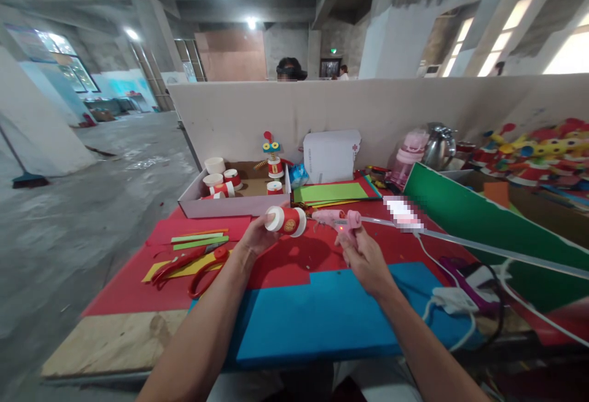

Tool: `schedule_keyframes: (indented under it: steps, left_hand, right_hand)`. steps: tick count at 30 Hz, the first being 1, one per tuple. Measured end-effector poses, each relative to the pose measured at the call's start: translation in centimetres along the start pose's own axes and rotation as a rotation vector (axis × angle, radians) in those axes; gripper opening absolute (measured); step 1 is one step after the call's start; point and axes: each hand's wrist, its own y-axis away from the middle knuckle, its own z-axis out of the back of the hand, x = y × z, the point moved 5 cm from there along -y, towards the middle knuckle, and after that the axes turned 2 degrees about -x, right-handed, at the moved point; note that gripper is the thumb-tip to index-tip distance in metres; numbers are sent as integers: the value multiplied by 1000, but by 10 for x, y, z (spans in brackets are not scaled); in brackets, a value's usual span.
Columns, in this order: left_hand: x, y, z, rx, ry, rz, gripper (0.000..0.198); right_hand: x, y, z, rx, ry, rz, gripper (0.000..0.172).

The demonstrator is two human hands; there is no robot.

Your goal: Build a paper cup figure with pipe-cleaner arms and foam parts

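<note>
Left hand [256,236] gripped red paper cup [288,220]; right hand [365,259] clasped pink glue gun [337,218], nozzle just beside cup. Judged gluing stage; steady nozzle contact required.

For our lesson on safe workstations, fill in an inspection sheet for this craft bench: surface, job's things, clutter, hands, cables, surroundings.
Surface: table, bare board at near left, red sheet and blue sheet elsewhere.
Job's things: red paper cup; pink glue gun pointing towards it.
Clutter: red scissors, paper strips, box of cups, pink bottle, kettle, green sheet.
Hands: left hand holds the cup; right hand grips the glue gun.
Cables: white cable runs to a power strip at right.
Surroundings: partition behind; a person beyond it; concrete floor.
</note>
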Motion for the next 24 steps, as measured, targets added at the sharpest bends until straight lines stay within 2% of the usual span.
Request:
schedule_keyframes:
  steps: [6, 16, 24]
  left_hand:
    - [-1, 1, -3, -1, 30, -4, 62]
    - [-2, 0, 2, -62, 53, -11, 60]
    - [-4, 1, -1, -41, 54, -2, 60]
  right_hand:
    - [2, 3, 1, 19, 7, -11, 32]
    - [0, 9, -2, 42, 4, -29, 34]
    - [0, 8, 1, -15, 5, 8, 33]
